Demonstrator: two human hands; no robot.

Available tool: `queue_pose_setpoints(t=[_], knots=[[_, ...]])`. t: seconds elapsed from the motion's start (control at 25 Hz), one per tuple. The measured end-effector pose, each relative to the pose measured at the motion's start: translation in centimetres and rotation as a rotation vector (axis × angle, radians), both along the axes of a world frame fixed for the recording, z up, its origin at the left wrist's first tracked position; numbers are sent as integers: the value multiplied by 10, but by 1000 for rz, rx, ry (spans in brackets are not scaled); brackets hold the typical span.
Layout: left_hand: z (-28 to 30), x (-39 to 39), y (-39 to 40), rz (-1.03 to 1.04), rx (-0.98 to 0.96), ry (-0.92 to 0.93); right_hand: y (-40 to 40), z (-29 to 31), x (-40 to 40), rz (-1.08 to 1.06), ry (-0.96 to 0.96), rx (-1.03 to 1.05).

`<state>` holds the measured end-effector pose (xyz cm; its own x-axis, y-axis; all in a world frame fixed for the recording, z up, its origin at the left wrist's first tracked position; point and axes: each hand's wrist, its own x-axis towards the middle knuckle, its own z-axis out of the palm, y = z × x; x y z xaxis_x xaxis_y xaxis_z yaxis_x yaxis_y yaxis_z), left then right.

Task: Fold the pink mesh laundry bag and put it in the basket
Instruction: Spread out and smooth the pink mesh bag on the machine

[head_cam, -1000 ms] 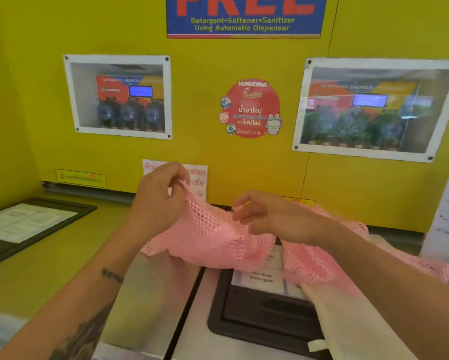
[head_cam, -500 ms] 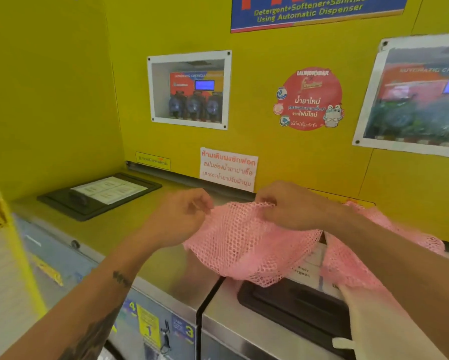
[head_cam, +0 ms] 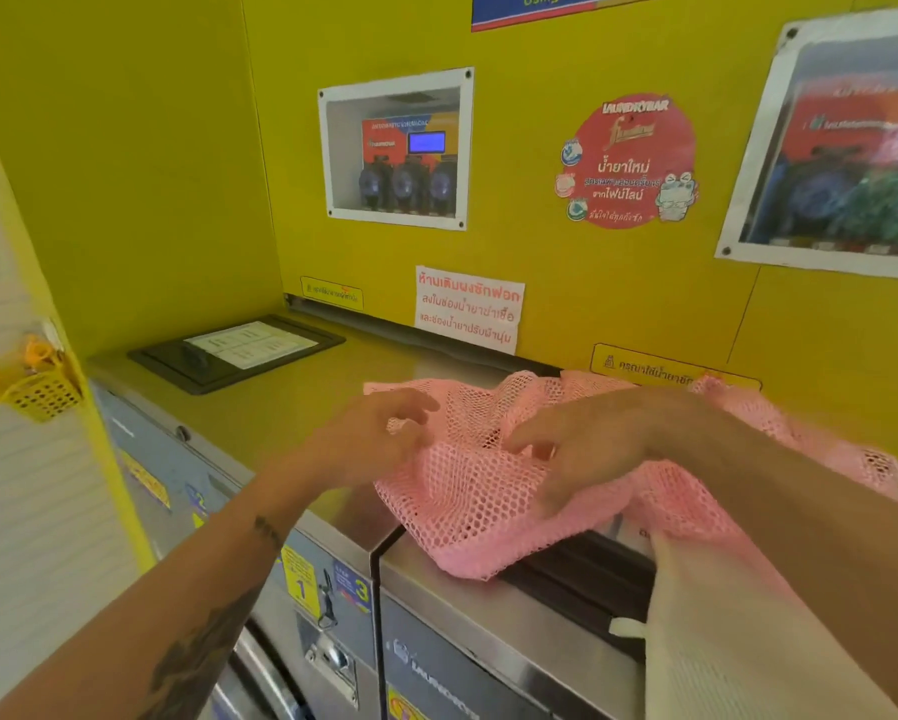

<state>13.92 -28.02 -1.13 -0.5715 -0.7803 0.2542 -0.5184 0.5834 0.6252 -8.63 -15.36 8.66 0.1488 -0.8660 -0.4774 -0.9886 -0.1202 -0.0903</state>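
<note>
Hovering, both hands [head_cam: 379, 441] [head_cam: 587, 449] spread fingers over pink mesh bag [head_cam: 467, 506].

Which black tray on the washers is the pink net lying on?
The right one, partly under the pink mesh bag near both hands. The left tray sits uncovered, showing a white label.

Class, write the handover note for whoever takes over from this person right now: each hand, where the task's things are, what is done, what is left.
Left hand: fingers loosely spread at the pink mesh bag's left edge; grip unclear through blur.
Right hand: fingers spread, resting on the bag.
Bag: lies crumpled on the washing machine top, not neatly folded.
Basket for it: not identifiable in view.
Left: fold the bag, put it in the basket.
</note>
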Motion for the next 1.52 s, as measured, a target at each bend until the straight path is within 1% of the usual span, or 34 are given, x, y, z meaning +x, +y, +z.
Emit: queue_pose_setpoints(t=[0.04, 0.08, 0.12, 0.16, 0.2, 0.24, 0.28, 0.32, 0.36, 0.4, 0.44, 0.48, 0.52, 0.56, 0.64, 0.68, 0.72, 0.8, 0.84, 0.96, 1.0, 1.04, 1.08, 1.12, 1.16, 1.2, 1.24, 1.28, 1.32, 1.36, 1.4, 1.44, 1.48, 1.52], knots=[[-5, -2, 2, -38, 38, -93, 3, -3, 7, 26, 60, -7], [-11, -2, 2, -51, 16, -162, 7, -4, 12, 44, 64, -41], [-16, -2, -2, -36, -36, -195, 12, 1, 16, 71, 19, -57], [-18, 2, -8, -7, -80, -213, 16, 7, 17, 97, -77, -20], [-15, 6, -15, 30, -118, -240, 19, 16, 19, 103, -207, 72], [-10, 11, -25, 76, -138, -274, 21, 25, 20, 94, -345, 170], [-3, 16, -34, 133, -138, -310, 19, 31, 19, 69, -470, 216], [4, 19, -43, 190, -124, -339, 11, 34, 16, 18, -554, 178], [11, 19, -51, 233, -121, -354, -3, 34, 15, -66, -584, 52], [15, 17, -57, 254, -142, -344, -19, 31, 13, -161, -549, -129], [17, 11, -60, 232, -164, -309, -35, 24, 13, -237, -457, -297], [18, 3, -60, 170, -170, -269, -51, 14, 14, -278, -330, -402], [16, -7, -58, 89, -152, -253, -65, 2, 15, -294, -201, -432], [12, -14, -57, -1, -118, -285, -78, -12, 16, -310, -90, -384], [4, -24, -57, -142, -61, -511, -93, -38, 21, -351, 58, -216], [0, -23, -62, -172, -50, -626, -98, -47, 24, -367, 96, -159], [-3, -18, -71, -178, -45, -699, -102, -53, 25, -383, 99, -140], [-6, 1, -97, -155, -18, -722, -108, -55, 29, -405, 51, -182], [-6, 12, -111, -142, 0, -714, -111, -53, 30, -401, 47, -222], [0, 49, -155, -78, 14, -668, -121, -47, 29, -407, 125, -328], [3, 59, -165, -32, -37, -651, -123, -47, 30, -417, 144, -331], [7, 66, -171, 29, -139, -636, -125, -47, 29, -411, 161, -321], [9, 70, -173, 90, -261, -595, -126, -49, 28, -393, 178, -311], [12, 71, -170, 130, -349, -516, -125, -51, 26, -379, 195, -316], [15, 69, -161, 140, -357, -402, -125, -51, 23, -373, 217, -335], [18, 66, -151, 112, -290, -296, -124, -50, 21, -378, 248, -352], [20, 62, -140, 62, -171, -235, -124, -48, 18, -396, 279, -361], [21, 58, -129, 1, -48, -258, -125, -46, 16, -418, 300, -376], [20, 55, -120, -63, 40, -372, -127, -45, 13, -430, 311, -417], [17, 53, -113, -115, 70, -529, -130, -44, 12, -419, 326, -473], [15, 53, -109, -162, 52, -677, -133, -45, 11, -376, 352, -513], [13, 56, -110, -208, 23, -778, -135, -49, 11, -322, 389, -513], [11, 61, -113, -249, 12, -819, -136, -55, 10, -271, 434, -475], [10, 66, -119, -280, 26, -803, -136, -60, 8, -243, 466, -417]])
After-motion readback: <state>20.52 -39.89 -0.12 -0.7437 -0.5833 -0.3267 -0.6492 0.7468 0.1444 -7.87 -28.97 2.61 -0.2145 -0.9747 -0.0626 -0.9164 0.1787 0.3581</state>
